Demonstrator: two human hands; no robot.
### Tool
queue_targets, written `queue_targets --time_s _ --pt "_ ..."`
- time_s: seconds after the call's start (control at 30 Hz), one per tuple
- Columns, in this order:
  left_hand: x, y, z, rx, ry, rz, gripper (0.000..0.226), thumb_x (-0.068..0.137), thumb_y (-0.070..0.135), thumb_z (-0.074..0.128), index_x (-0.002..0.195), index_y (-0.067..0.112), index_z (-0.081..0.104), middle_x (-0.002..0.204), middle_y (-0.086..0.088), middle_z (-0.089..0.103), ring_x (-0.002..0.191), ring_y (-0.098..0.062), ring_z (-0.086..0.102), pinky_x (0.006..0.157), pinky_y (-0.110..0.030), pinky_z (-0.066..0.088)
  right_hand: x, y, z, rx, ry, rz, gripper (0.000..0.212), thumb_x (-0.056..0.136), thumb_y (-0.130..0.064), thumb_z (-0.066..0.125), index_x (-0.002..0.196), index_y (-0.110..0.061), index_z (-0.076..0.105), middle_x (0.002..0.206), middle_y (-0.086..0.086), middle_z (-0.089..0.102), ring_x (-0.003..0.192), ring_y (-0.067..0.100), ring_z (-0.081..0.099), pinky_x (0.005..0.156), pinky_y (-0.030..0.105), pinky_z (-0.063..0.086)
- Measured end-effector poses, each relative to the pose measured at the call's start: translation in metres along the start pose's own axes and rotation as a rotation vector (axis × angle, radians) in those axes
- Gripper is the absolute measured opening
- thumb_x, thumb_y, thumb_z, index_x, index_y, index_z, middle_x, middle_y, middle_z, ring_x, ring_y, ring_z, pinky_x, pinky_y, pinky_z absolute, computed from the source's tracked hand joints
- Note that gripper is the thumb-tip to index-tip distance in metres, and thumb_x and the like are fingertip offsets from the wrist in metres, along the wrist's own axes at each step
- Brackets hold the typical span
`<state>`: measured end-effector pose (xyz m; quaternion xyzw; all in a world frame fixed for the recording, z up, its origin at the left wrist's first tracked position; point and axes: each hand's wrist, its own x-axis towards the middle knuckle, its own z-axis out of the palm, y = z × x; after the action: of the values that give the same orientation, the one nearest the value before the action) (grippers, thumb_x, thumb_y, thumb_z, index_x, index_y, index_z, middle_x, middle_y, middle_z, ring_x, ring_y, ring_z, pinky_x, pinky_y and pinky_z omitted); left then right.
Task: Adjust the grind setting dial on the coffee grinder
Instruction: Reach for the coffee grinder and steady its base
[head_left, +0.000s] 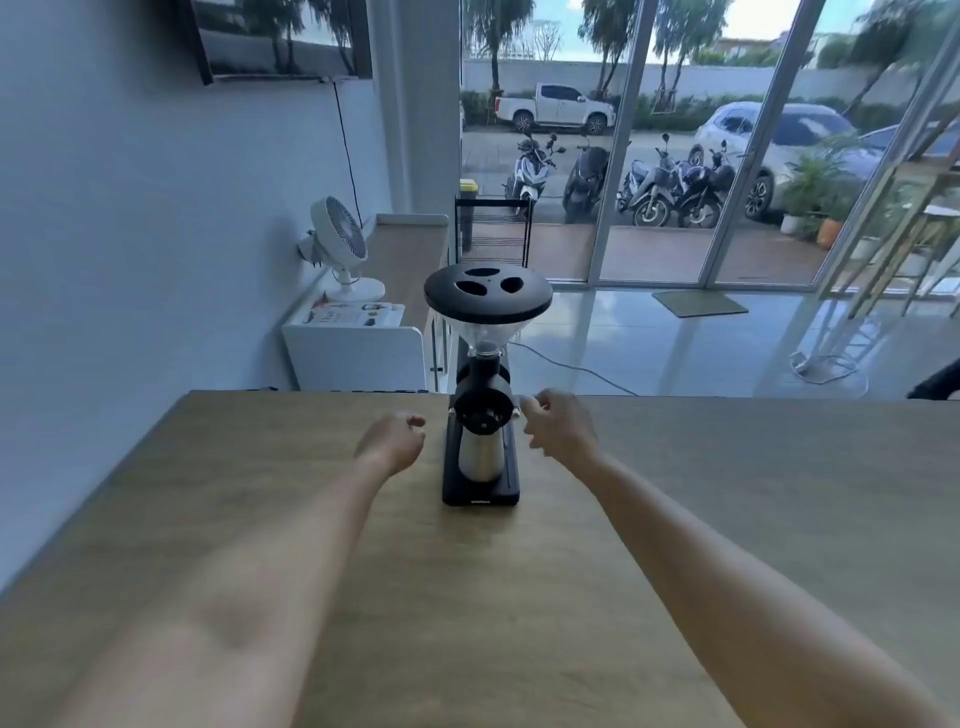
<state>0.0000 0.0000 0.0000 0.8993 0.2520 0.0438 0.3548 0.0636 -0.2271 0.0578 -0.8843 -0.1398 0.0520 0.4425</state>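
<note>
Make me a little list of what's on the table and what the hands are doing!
machine: black coffee grinder with clear funnel hopper and black lid
dial: round black dial on its front, facing the camera
cup: shiny metal cup on the grinder's base
table: light wooden table
left hand: loosely curled, left of the grinder, not touching it
right hand: fingertips at the grinder's right side, by the dial's edge; contact unclear
</note>
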Motion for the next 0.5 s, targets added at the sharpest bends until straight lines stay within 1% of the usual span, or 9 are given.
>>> queue_targets --time_s 0.07,0.13,0.2,0.23,0.3,0.37,0.43,0.5 --pt "-0.004 -0.004 0.013 -0.017 -0.03 -0.006 0.036 0.092 0.026 0.051 0.127 0.024 0.06 0.133 -0.001 0.06 0.119 -0.021 0.056 0.095 -0.035 0.046 -0.003 0.002 0.007 0.062 -0.031 0.021 0.045 0.092 -0.04 0.052 0.086 0.002 0.068 0.075 0.016 0.074 0.059 0.026 0.07 0.058 0.04 0.057" --pt "-0.009 -0.011 0.03 -0.043 -0.086 -0.003 0.038 0.092 0.027 0.052 0.129 0.026 0.057 0.135 -0.001 0.059 0.12 -0.022 0.055 0.093 -0.034 0.046 -0.007 0.004 0.017 0.116 -0.085 0.069 0.049 0.092 -0.042 0.053 0.085 0.004 0.067 0.073 0.016 0.074 0.054 0.024 0.066 0.051 0.035 0.053" --pt "-0.01 -0.014 0.043 -0.047 -0.133 -0.011 0.041 0.094 0.027 0.053 0.135 0.027 0.051 0.137 -0.004 0.057 0.122 -0.023 0.053 0.09 -0.03 0.043 -0.01 0.003 0.023 0.186 -0.13 0.096 0.052 0.092 -0.046 0.053 0.085 0.003 0.067 0.069 0.013 0.069 0.051 0.022 0.063 0.046 0.03 0.049" --pt "-0.008 -0.017 0.049 -0.041 -0.156 -0.018 0.044 0.094 0.026 0.054 0.138 0.027 0.048 0.139 -0.005 0.055 0.125 -0.025 0.052 0.091 -0.03 0.041 -0.009 0.003 0.026 0.217 -0.151 0.114 0.05 0.093 -0.047 0.052 0.086 0.0 0.068 0.069 0.012 0.067 0.05 0.021 0.062 0.045 0.029 0.047" --pt "-0.002 -0.023 0.061 -0.023 -0.194 -0.029 0.05 0.094 0.028 0.054 0.143 0.026 0.041 0.143 -0.006 0.051 0.13 -0.027 0.047 0.102 -0.034 0.039 -0.007 0.002 0.032 0.255 -0.186 0.154 0.045 0.094 -0.048 0.052 0.084 -0.008 0.068 0.069 0.009 0.067 0.049 0.019 0.06 0.043 0.026 0.045" --pt "0.003 -0.029 0.072 -0.002 -0.207 -0.03 0.053 0.094 0.03 0.054 0.145 0.027 0.037 0.149 -0.005 0.045 0.135 -0.027 0.041 0.109 -0.043 0.035 -0.007 0.001 0.036 0.283 -0.206 0.17 0.044 0.094 -0.048 0.052 0.085 -0.008 0.067 0.069 0.008 0.067 0.046 0.017 0.059 0.043 0.026 0.046" --pt "0.007 -0.034 0.078 0.016 -0.208 -0.007 0.057 0.094 0.031 0.053 0.147 0.026 0.032 0.153 -0.002 0.039 0.142 -0.026 0.03 0.113 -0.05 0.028 -0.005 -0.001 0.037 0.32 -0.23 0.188 0.043 0.096 -0.047 0.052 0.088 -0.008 0.066 0.069 0.007 0.068 0.045 0.016 0.06 0.044 0.027 0.047" --pt "0.01 -0.036 0.084 0.063 -0.195 0.044 0.06 0.095 0.034 0.051 0.149 0.029 0.026 0.155 0.001 0.035 0.147 -0.025 0.018 0.117 -0.053 0.017 -0.004 -0.002 0.037 0.361 -0.251 0.217 0.039 0.096 -0.047 0.053 0.087 -0.01 0.066 0.07 0.007 0.068 0.046 0.016 0.061 0.044 0.028 0.049"
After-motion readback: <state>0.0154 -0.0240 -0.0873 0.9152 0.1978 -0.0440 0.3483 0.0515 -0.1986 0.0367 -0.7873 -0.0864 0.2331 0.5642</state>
